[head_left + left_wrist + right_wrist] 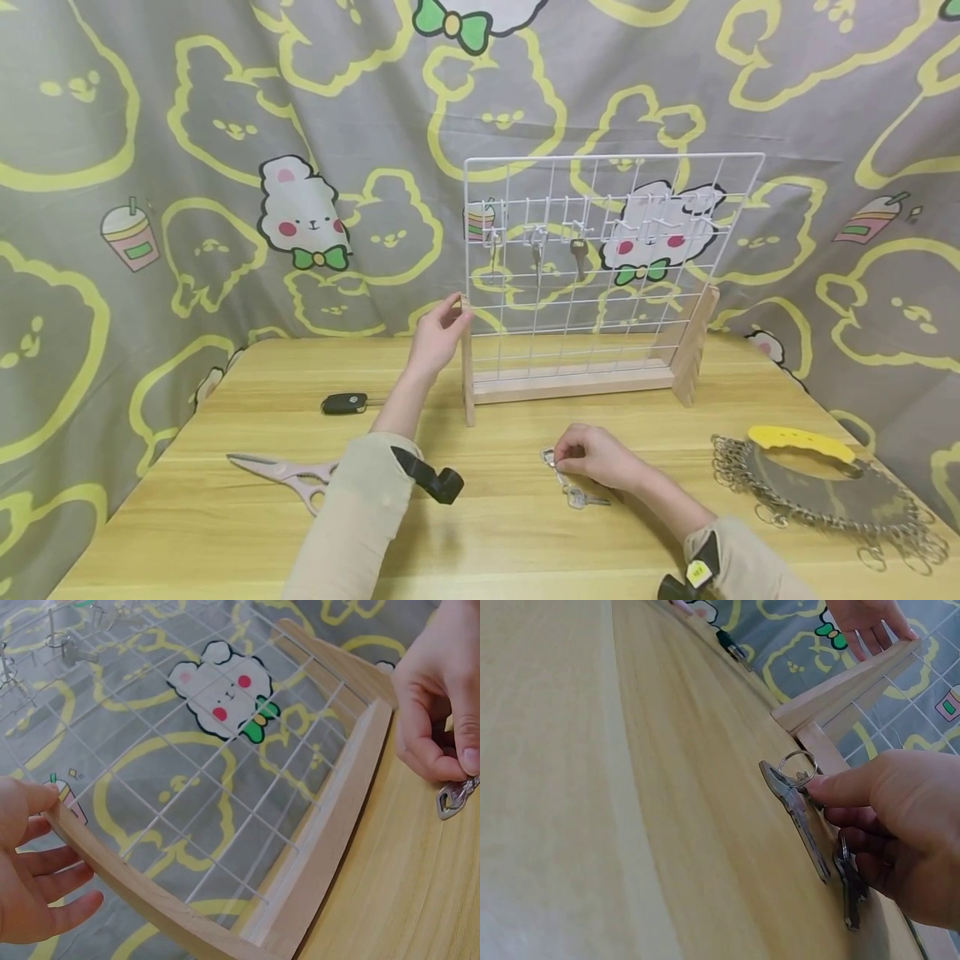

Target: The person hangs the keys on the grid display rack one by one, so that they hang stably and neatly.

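Left hand point(438, 337), fingers loosely apart, touches one wire rack point(570, 387); right hand point(600, 457), nearer, pinches one ringed key point(792, 806) at its nine o'clock, long axis from eleven to five. From this hand, on the bench point(510, 550), the rack is at twelve, one yellow-handled ring holder point(795, 436) at three, scissors point(277, 470) and car key point(344, 403), one each, at nine, three hung keys point(579, 248) at twelve, one second key point(581, 499) at seven.

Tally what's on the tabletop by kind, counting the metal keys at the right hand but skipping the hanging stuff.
Metal keys visible at the right hand: 2
Grid rack: 1
Scissors: 1
Black car key: 1
Yellow-handled ring holder: 1
Total: 6
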A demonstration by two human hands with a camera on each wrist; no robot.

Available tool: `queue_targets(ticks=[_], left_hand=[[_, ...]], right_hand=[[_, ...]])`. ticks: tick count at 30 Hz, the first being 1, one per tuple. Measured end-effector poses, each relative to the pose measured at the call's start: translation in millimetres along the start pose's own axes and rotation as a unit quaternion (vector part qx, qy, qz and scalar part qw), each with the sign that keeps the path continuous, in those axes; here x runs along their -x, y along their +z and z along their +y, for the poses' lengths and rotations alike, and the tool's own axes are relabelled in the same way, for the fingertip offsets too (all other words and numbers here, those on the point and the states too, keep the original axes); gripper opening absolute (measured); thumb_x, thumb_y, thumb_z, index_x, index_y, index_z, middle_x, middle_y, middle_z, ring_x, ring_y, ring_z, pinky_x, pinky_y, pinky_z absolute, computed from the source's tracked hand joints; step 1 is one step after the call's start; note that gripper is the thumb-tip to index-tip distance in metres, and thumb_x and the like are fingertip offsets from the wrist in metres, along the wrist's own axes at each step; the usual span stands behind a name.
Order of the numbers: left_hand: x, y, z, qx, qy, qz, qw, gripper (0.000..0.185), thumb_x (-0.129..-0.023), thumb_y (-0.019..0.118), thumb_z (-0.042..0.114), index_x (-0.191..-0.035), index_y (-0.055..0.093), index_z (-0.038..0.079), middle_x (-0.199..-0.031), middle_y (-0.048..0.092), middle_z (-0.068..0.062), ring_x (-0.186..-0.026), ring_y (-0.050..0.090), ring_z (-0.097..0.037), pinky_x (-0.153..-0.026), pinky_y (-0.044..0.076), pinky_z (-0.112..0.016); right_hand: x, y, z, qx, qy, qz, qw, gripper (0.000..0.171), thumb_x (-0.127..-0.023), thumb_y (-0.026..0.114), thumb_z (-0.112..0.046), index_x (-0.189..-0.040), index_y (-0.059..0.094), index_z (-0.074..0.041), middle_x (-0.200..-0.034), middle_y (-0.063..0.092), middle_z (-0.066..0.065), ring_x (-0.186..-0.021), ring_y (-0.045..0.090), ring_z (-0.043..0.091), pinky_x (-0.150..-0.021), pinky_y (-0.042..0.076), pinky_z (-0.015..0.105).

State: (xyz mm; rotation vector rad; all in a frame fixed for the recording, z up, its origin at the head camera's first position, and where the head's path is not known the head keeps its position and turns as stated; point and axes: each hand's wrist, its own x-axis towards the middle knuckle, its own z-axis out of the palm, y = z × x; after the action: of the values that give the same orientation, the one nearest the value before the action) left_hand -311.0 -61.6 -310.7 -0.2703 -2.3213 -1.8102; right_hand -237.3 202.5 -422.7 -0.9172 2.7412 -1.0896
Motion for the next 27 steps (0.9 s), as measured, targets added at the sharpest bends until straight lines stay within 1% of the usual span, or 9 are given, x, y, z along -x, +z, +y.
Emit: queue_targets(ticks=[7, 10, 18, 23, 27], left_hand=[[-0.6, 0.8, -0.4, 0.001, 0.001, 0.002, 1.0000, 0.052, -0.094, 0.056, 0.022, -0.141, 0.039, 0.010, -0.127, 0.054, -0.015, -0.118, 0.049, -0.028, -0.102, 0.038, -0.039], [-0.8, 1.0, -0.5, 0.003, 0.001, 0.002, 1.0000, 0.052, -0.094, 0.055, 0.022, -0.141, 0.039, 0.010, -0.127, 0.055, -0.015, -0.118, 0.049, -0.027, -0.102, 0.038, -0.039], [-1.1, 0.7, -0.4, -0.005, -0.002, 0.001, 1.0000, 0.053, -0.094, 0.056, 0.024, -0.142, 0.038, 0.010, -0.128, 0.054, -0.015, -0.118, 0.049, -0.028, -0.102, 0.038, -0.040], [-1.1, 0.4, -0.5, -0.005, -0.004, -0.001, 1.0000, 0.053, -0.094, 0.055, 0.024, -0.142, 0.038, 0.011, -0.128, 0.054, -0.014, -0.119, 0.049, -0.027, -0.102, 0.038, -0.040], [-1.3, 0.3, -1.0, -0.005, -0.004, -0.001, 1.0000, 0.053, -0.094, 0.056, 0.025, -0.142, 0.038, 0.011, -0.128, 0.054, -0.014, -0.119, 0.049, -0.027, -0.102, 0.038, -0.040]], right_hand=[[-0.1, 0.6, 3.2, 0.047, -0.050, -0.014, 0.998, 0.011, -0.086, 0.063, -0.005, -0.079, 0.059, -0.013, -0.080, 0.051, -0.009, -0.074, 0.046, 0.005, -0.065, 0.045, 0.022], [0.9, 0.7, 3.9, 0.057, -0.059, -0.012, 0.997, 0.010, -0.088, 0.061, -0.006, -0.081, 0.057, -0.013, -0.081, 0.050, -0.008, -0.075, 0.045, 0.006, -0.065, 0.044, 0.022], [-0.5, 0.0, 0.6, 0.030, -0.021, 0.018, 0.999, 0.010, -0.090, 0.057, -0.007, -0.083, 0.056, -0.013, -0.086, 0.048, -0.004, -0.079, 0.045, 0.009, -0.070, 0.046, 0.024], [-2.6, 0.7, 0.4, 0.025, -0.012, 0.040, 0.999, 0.010, -0.090, 0.058, -0.006, -0.082, 0.056, -0.012, -0.087, 0.048, -0.002, -0.079, 0.046, 0.011, -0.069, 0.045, 0.024], [-4.6, 1.8, 0.7, 0.033, -0.012, 0.052, 0.998, 0.010, -0.089, 0.059, -0.005, -0.081, 0.057, -0.012, -0.088, 0.050, -0.002, -0.079, 0.046, 0.011, -0.069, 0.045, 0.024]])
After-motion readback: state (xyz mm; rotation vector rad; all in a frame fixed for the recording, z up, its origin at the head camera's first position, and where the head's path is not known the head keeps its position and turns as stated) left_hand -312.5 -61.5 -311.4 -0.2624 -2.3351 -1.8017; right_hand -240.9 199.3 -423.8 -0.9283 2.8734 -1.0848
